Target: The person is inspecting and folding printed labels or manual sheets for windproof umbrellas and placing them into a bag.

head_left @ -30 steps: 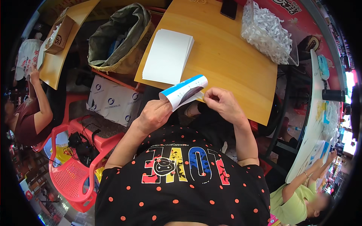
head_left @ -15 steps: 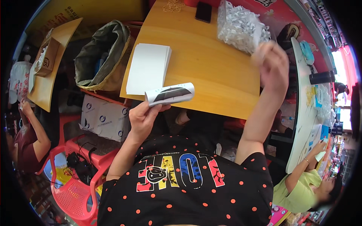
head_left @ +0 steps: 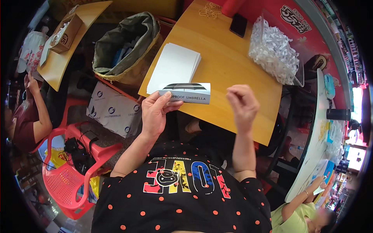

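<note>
My left hand [head_left: 155,114] grips a printed paper sleeve [head_left: 188,93], bent round into a flat roll with a picture of a dark umbrella on it. The thumb lies on the front, with fingers curled beneath. A short gap to its right separates it from my right hand [head_left: 244,105], whose fingers are drawn together in a pinch; whatever may be between them is too small to make out. Behind the sleeve lies a stack of white sheets [head_left: 175,64] on the yellow wooden table [head_left: 221,58]. At the table's right side a clear plastic bin [head_left: 274,50] is heaped with small white strips.
A dark phone [head_left: 238,25] and a pile of rubber bands [head_left: 210,10] lie at the far edge. Left of the table stands a lined sack [head_left: 124,46], with a red plastic chair [head_left: 72,174] nearer me. Other people sit at both sides.
My right hand has come back from the bin of strips toward the sleeve. My left hand has turned the sleeve so its printed front shows more. The whole view has shifted.
</note>
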### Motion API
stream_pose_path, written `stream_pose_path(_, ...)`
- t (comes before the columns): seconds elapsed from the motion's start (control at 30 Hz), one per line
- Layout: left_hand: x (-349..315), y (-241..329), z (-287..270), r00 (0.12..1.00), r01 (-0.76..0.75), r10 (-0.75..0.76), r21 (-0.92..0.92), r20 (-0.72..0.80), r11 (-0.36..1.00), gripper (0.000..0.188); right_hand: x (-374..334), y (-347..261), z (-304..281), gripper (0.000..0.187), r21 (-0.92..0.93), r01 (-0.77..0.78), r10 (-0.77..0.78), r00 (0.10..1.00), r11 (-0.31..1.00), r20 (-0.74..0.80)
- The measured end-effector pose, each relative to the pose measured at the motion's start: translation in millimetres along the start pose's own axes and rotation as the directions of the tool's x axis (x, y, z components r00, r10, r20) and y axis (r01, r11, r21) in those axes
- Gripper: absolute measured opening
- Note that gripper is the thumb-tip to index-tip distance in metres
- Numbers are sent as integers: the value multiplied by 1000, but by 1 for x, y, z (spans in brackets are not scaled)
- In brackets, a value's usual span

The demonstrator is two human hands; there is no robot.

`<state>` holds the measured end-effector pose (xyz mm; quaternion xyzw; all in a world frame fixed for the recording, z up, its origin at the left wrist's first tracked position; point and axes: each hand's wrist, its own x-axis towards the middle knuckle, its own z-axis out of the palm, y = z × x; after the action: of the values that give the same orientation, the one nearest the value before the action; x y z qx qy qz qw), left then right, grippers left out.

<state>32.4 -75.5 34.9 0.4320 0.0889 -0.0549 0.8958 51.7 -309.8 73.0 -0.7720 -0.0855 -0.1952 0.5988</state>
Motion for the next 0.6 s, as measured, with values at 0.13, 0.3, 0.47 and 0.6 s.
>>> stream_pose_path(0.13,1,-6,6,1000,-26,26,45,12,999,21,-22,9,24,14,14,-50,49,998,999,40)
stream_pose_path(0.3,3,-10,10,998,-60,59,82,15,995,22,-27,17,28,11,145,-139,137,990,980,25)
stream_pose_path(0.47,3,-12,8,996,-89,87,120,26,989,22,-23,17,34,5,270,-219,219,975,938,27)
stream_pose_path(0.6,3,-13,9,995,-93,88,124,49,988,23,-25,16,36,4,393,-349,370,929,851,24)
